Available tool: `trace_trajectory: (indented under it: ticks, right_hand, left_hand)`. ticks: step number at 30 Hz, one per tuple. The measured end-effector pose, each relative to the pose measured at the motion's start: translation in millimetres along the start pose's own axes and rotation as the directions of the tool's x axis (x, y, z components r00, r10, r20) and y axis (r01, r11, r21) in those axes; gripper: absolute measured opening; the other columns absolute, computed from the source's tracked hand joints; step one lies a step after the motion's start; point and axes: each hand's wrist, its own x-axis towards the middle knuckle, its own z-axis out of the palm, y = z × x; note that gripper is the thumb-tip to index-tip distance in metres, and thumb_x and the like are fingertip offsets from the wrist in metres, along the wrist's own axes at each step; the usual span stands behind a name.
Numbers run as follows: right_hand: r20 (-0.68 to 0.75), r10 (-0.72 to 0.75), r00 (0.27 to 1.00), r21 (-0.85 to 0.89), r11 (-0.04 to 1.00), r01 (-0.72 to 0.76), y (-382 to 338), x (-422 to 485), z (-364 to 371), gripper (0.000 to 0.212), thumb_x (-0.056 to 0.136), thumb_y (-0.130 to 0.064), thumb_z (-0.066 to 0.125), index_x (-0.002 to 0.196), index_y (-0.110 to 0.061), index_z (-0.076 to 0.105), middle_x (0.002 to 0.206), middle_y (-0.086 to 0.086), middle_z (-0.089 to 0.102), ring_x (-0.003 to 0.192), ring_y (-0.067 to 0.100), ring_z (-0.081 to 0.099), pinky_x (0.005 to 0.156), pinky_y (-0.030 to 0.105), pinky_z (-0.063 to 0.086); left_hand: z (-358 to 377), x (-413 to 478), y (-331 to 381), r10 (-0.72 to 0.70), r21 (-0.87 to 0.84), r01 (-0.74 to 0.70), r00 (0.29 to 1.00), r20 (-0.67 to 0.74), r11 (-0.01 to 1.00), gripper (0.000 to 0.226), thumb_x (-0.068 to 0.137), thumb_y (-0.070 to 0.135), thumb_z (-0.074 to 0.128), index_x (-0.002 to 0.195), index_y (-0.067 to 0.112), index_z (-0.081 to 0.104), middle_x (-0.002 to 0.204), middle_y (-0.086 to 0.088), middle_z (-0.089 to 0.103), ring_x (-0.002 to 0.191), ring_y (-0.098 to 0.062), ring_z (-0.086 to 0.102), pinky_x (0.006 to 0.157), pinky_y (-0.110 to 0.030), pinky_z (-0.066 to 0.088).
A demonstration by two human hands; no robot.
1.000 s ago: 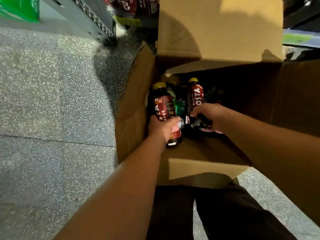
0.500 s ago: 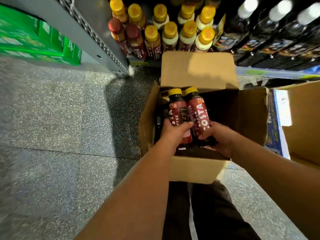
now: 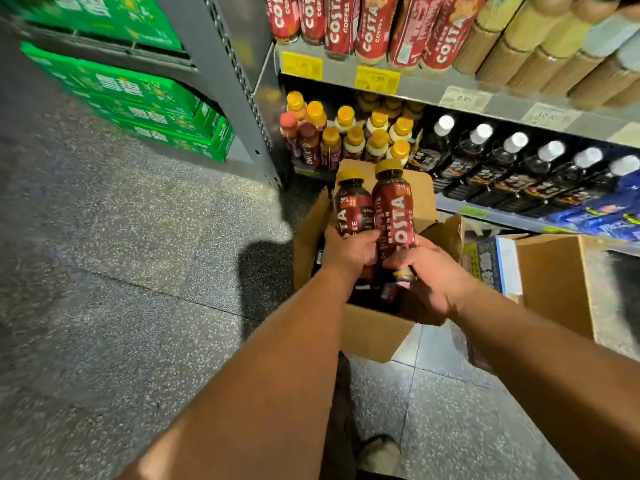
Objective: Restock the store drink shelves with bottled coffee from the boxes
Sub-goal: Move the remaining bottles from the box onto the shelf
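My left hand [image 3: 348,252] grips a dark Costa coffee bottle [image 3: 353,209] with a yellow cap. My right hand [image 3: 429,275] grips a second Costa coffee bottle [image 3: 394,213] with a red label, right beside the first. Both bottles are upright, held above an open cardboard box [image 3: 374,332] on the floor. More dark bottles [image 3: 389,292] lie inside the box, partly hidden by my hands. On the bottom shelf behind the box stand several yellow-capped coffee bottles [image 3: 353,138].
Red Costa bottles [image 3: 367,29] line the upper shelf [image 3: 415,86]. Dark white-capped bottles [image 3: 512,161] fill the lower shelf to the right. Green cartons [image 3: 131,98] are stacked at left past a grey upright [image 3: 221,77]. A second cardboard box [image 3: 554,282] stands at right. Speckled floor [image 3: 121,271] spreads left.
Both hands have lifted the two bottles up out of the box, and my view has tilted up to take in the shelves.
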Motion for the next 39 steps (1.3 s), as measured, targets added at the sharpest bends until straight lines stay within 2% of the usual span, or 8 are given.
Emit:
trace_trajectory:
  ticks: [3, 7, 12, 16, 20, 25, 31, 39]
  right_hand:
    - [0.051, -0.051, 0.997, -0.026, 0.998, 0.053, -22, -31, 3, 0.063, 0.057, 0.012, 0.066, 0.118, -0.001, 0.06, 0.111, 0.024, 0.067, 0.101, 0.043, 0.064, 0.088, 0.055, 0.052]
    - [0.058, -0.124, 0.991, -0.085, 0.988, 0.129, -44, -75, 3, 0.11, 0.018, 0.0, 0.086, 0.123, -0.007, 0.054, 0.108, 0.021, 0.069, 0.096, 0.041, 0.067, 0.088, 0.058, 0.05]
    - [0.083, -0.286, 0.955, -0.196, 0.934, 0.297, -82, -153, 16, 0.062, 0.053, 0.016, 0.065, 0.112, 0.0, 0.057, 0.099, 0.024, 0.07, 0.09, 0.042, 0.068, 0.067, 0.04, 0.055]
    - [0.023, -0.414, 0.91, -0.163, 0.896, 0.412, -108, -213, 37, 0.043, 0.071, -0.008, 0.075, 0.11, -0.015, 0.06, 0.099, 0.013, 0.072, 0.085, 0.03, 0.07, 0.064, 0.033, 0.054]
    - [0.034, -0.486, 0.874, -0.159, 0.86, 0.484, -131, -263, 51, 0.039, 0.078, -0.005, 0.069, 0.112, -0.017, 0.054, 0.097, 0.01, 0.069, 0.071, 0.021, 0.066, 0.048, 0.022, 0.047]
    - [0.056, -0.573, 0.818, -0.217, 0.793, 0.57, -149, -312, 63, 0.047, 0.073, -0.001, 0.073, 0.116, -0.013, 0.056, 0.102, 0.008, 0.07, 0.087, 0.024, 0.068, 0.069, 0.034, 0.054]
    - [0.031, -0.634, 0.772, -0.231, 0.747, 0.623, -166, -350, 64, 0.049, 0.07, -0.004, 0.077, 0.114, -0.013, 0.057, 0.099, 0.007, 0.071, 0.087, 0.025, 0.069, 0.071, 0.036, 0.055]
    - [0.024, -0.688, 0.725, -0.279, 0.692, 0.666, -203, -385, 67, 0.039, 0.069, -0.006, 0.078, 0.098, -0.021, 0.058, 0.097, 0.006, 0.071, 0.09, 0.028, 0.068, 0.088, 0.047, 0.054]
  left_hand:
    - [5, -40, 14, 0.111, 0.04, -0.109, 0.993, -0.045, 0.993, 0.049, 0.083, 0.012, 0.069, 0.124, 0.012, 0.042, 0.109, -0.005, 0.06, 0.081, -0.012, 0.059, 0.058, -0.022, 0.042]
    - [10, -91, 37, 0.241, 0.09, -0.233, 0.966, -0.098, 0.968, 0.05, 0.075, 0.024, 0.077, 0.119, 0.018, 0.052, 0.109, -0.002, 0.065, 0.097, -0.022, 0.063, 0.085, -0.034, 0.049]
    - [15, -161, 71, 0.356, -0.003, -0.358, 0.929, -0.1, 0.934, 0.047, 0.056, 0.037, 0.08, 0.096, 0.029, 0.057, 0.098, 0.002, 0.07, 0.095, -0.024, 0.067, 0.09, -0.047, 0.052]
    - [14, -215, 103, 0.48, -0.176, -0.475, 0.877, -0.016, 0.862, 0.045, 0.066, 0.013, 0.08, 0.104, 0.01, 0.058, 0.098, -0.012, 0.07, 0.093, -0.03, 0.067, 0.085, -0.049, 0.054]
    - [9, -260, 128, 0.551, -0.179, -0.554, 0.832, -0.071, 0.813, 0.037, 0.071, 0.011, 0.078, 0.1, 0.018, 0.055, 0.1, -0.011, 0.069, 0.093, -0.03, 0.068, 0.079, -0.044, 0.056]
    - [2, -310, 150, 0.626, -0.142, -0.629, 0.777, -0.068, 0.765, 0.034, 0.075, 0.012, 0.077, 0.099, 0.022, 0.055, 0.098, -0.005, 0.069, 0.09, -0.025, 0.068, 0.079, -0.039, 0.056]
    - [5, -358, 169, 0.687, -0.068, -0.69, 0.724, -0.061, 0.721, 0.035, 0.072, 0.017, 0.079, 0.098, 0.02, 0.057, 0.098, -0.004, 0.07, 0.087, -0.022, 0.068, 0.08, -0.04, 0.056]
    - [16, -402, 200, 0.742, -0.11, -0.744, 0.667, -0.07, 0.659, 0.028, 0.074, 0.01, 0.077, 0.088, 0.024, 0.057, 0.092, 0.0, 0.068, 0.081, -0.017, 0.066, 0.06, -0.022, 0.048]
